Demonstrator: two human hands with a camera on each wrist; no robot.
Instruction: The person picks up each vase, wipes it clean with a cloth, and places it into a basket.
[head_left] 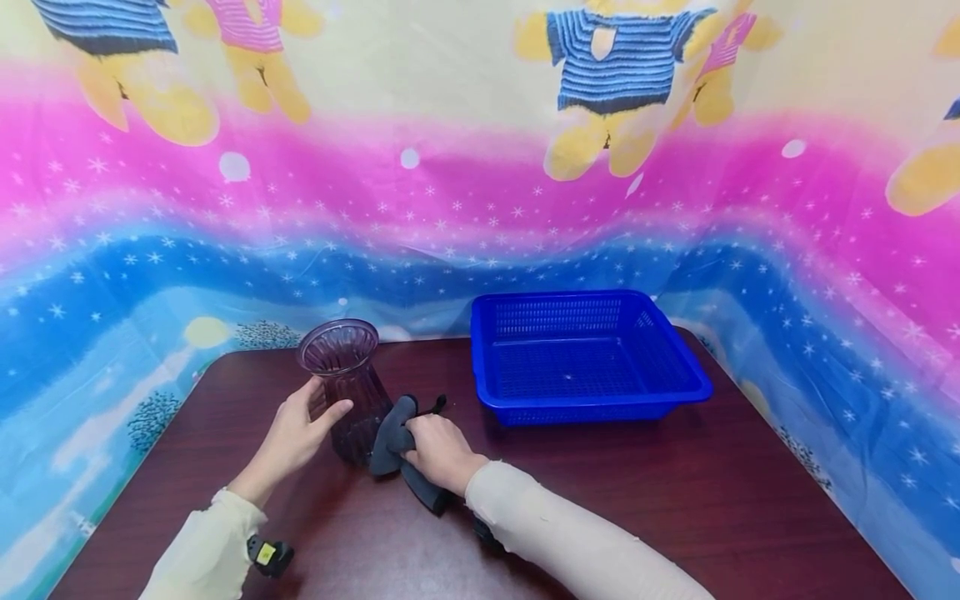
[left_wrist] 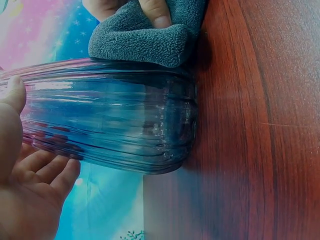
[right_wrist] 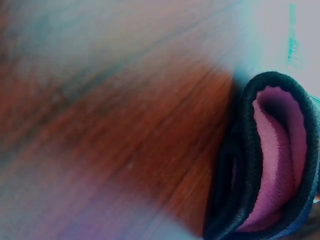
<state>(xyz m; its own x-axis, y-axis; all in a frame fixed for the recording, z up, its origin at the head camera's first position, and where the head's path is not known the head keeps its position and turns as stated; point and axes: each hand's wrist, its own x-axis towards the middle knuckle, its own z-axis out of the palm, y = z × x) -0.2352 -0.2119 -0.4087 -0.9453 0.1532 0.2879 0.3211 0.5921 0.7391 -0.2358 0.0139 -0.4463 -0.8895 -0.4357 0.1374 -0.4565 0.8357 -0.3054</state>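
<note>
A purple-tinted ribbed glass vase (head_left: 358, 408) with a flared rim stands upright on the table, left of the middle. My left hand (head_left: 296, 427) holds its left side, thumb in front and fingers behind, as the left wrist view also shows on the glass (left_wrist: 110, 117). A folded dark grey cloth (head_left: 390, 440) is bunched in my right hand (head_left: 444, 454), which holds it against the vase's lower right side near the base. In the right wrist view the cloth (right_wrist: 248, 195) shows dark folded edges with pink inside; the right fingers are mostly hidden there.
A blue plastic basket (head_left: 592, 408) with perforated walls sits at the back right of the dark red-brown wooden table (head_left: 637, 500). Behind and beside the table hangs a printed curtain (head_left: 450, 200). A small black device (head_left: 270, 556) is strapped at the left wrist.
</note>
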